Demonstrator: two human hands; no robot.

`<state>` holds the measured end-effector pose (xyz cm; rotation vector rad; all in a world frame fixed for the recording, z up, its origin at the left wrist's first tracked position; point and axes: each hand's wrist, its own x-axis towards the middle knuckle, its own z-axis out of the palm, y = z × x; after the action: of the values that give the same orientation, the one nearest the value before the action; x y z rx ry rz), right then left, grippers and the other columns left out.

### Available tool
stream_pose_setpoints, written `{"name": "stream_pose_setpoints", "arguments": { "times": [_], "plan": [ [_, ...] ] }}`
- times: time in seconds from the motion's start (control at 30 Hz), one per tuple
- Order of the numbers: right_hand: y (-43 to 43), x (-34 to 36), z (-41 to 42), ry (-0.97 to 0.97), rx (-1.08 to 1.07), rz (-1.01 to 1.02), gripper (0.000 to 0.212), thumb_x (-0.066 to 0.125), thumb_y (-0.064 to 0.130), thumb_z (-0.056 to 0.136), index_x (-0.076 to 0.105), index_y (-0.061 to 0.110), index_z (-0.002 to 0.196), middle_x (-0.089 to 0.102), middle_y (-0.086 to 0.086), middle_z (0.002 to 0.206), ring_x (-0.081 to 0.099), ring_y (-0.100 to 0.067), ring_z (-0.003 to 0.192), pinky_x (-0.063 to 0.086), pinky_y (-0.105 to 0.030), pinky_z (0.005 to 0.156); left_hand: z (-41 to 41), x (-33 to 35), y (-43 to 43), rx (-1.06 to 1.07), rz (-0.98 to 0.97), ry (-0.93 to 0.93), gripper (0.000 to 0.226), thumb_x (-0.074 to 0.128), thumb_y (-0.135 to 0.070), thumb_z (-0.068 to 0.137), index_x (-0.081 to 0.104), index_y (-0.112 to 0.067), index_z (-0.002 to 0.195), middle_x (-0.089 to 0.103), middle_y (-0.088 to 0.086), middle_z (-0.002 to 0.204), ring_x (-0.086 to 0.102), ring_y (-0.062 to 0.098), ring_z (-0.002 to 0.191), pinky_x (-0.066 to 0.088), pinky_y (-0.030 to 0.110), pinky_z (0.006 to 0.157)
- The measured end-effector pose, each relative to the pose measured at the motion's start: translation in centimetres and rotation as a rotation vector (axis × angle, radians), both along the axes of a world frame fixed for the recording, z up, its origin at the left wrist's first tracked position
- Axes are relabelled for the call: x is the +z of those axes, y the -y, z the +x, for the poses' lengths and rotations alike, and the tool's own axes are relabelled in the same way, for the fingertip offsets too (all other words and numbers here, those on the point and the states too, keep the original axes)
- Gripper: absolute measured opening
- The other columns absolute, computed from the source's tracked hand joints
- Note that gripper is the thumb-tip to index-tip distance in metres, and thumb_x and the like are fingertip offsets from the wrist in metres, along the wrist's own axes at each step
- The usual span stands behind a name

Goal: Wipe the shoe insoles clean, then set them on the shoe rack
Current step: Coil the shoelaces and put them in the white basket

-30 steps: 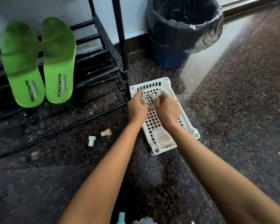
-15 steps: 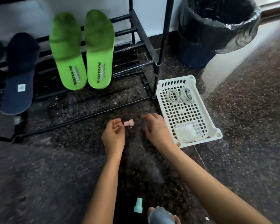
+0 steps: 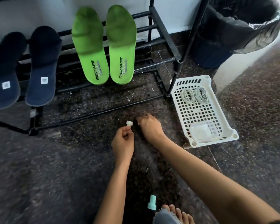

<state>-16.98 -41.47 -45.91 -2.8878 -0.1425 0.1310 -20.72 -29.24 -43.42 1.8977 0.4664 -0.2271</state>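
A second earlier both hands had been in the basket (image 3: 191, 77), busy with the coiled laces (image 3: 194, 95). Now they were out of it and low over the floor (image 3: 55, 175) in front of the rack (image 3: 162, 23). The left hand (image 3: 122, 141) pinched a small pale cap (image 3: 129, 123) at its fingertips, the cap poking up just past the grip. The right hand (image 3: 149, 126) sat just right of that grip, knuckles up and fingers bent toward the floor. I couldn't tell whether it pinched anything. The pink cap that had lain there half a second before was out of sight, perhaps under it.

The green insoles (image 3: 89, 46) leaned on the rack well beyond the grip, and the dark pair (image 3: 42, 67) stood further off to its left. Neither hand was touching any of them. The basket lay out to the right of the grip, and a teal cap (image 3: 151, 202) stood behind it near a bare foot (image 3: 176, 214).

To my eye the insoles were already where the task wanted them. The shift from basket to floor looked like gathering up loose bits, not more wiping.
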Motion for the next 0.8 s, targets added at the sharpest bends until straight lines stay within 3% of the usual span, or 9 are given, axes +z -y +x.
{"name": "stream_pose_setpoints", "arguments": {
  "times": [0.17,0.23,0.37,0.43,0.57,0.67,0.8],
  "plan": [
    [0.8,0.0,-0.7,0.082,-0.111,0.22,0.033,0.05,0.008,0.086,0.06,0.014,0.117,0.062,-0.011,0.106,0.048,-0.032,0.104,0.039,-0.036,0.091,-0.2,0.1,0.2,-0.003,-0.01,0.002,0.016,0.06,-0.01,0.093,0.064,-0.02,0.106,0.066,-0.009,0.096,0.059,-0.006,0.082,0.045,0.007,0.066],
    [1.5,1.1,-1.2,0.207,-0.229,0.364,0.033,0.053,0.007,0.085,0.063,0.017,0.114,0.06,-0.009,0.104,0.046,-0.027,0.099,0.038,-0.033,0.089,-0.3,0.1,0.5,-0.005,-0.022,-0.001,0.015,0.06,-0.011,0.093,0.065,-0.02,0.105,0.067,-0.009,0.095,0.061,-0.004,0.084,0.047,0.01,0.07],
    [4.9,4.1,-2.1,0.43,-0.481,0.58,0.017,0.055,0.008,0.089,0.064,0.016,0.1,0.062,0.0,0.094,0.052,-0.015,0.089,0.037,-0.023,0.078,-0.1,0.2,1.8,-0.036,-0.066,-0.021,0.014,0.059,-0.012,0.094,0.065,-0.023,0.099,0.068,-0.009,0.095,0.065,0.007,0.089,0.054,0.03,0.087],
    [6.9,4.9,-2.2,0.486,-0.618,0.63,0.009,0.057,0.011,0.089,0.063,0.016,0.094,0.064,0.003,0.087,0.056,-0.014,0.081,0.038,-0.021,0.073,0.0,0.5,2.7,-0.048,-0.075,-0.017,0.014,0.059,-0.012,0.094,0.066,-0.023,0.098,0.068,-0.009,0.095,0.065,0.006,0.089,0.054,0.03,0.087],
    [10.0,4.3,-1.7,0.409,-0.763,0.658,0.006,0.059,0.009,0.086,0.063,0.014,0.087,0.065,0.005,0.078,0.061,-0.013,0.072,0.042,-0.014,0.065,0.0,0.9,4.2,-0.079,-0.084,0.01,0.013,0.059,-0.011,0.093,0.067,-0.021,0.098,0.068,-0.007,0.095,0.065,0.006,0.088,0.053,0.025,0.083],
    [11.4,3.2,-0.6,0.339,-0.776,0.615,0.01,0.055,0.008,0.085,0.062,0.014,0.088,0.066,-0.002,0.081,0.062,-0.02,0.073,0.049,-0.03,0.07,0.0,0.9,5.4,-0.103,-0.088,0.015,0.013,0.059,-0.009,0.093,0.067,-0.017,0.1,0.068,-0.007,0.095,0.064,0.004,0.088,0.052,0.023,0.084],
    [12.7,2.4,1.1,0.29,-0.782,0.56,0.013,0.05,0.007,0.083,0.062,0.012,0.088,0.066,-0.006,0.08,0.061,-0.024,0.073,0.049,-0.034,0.071,-0.3,0.7,6.2,-0.13,-0.077,0.001,0.014,0.059,-0.01,0.093,0.067,-0.017,0.101,0.069,-0.008,0.095,0.064,0.002,0.088,0.052,0.02,0.082]
  ]
}}
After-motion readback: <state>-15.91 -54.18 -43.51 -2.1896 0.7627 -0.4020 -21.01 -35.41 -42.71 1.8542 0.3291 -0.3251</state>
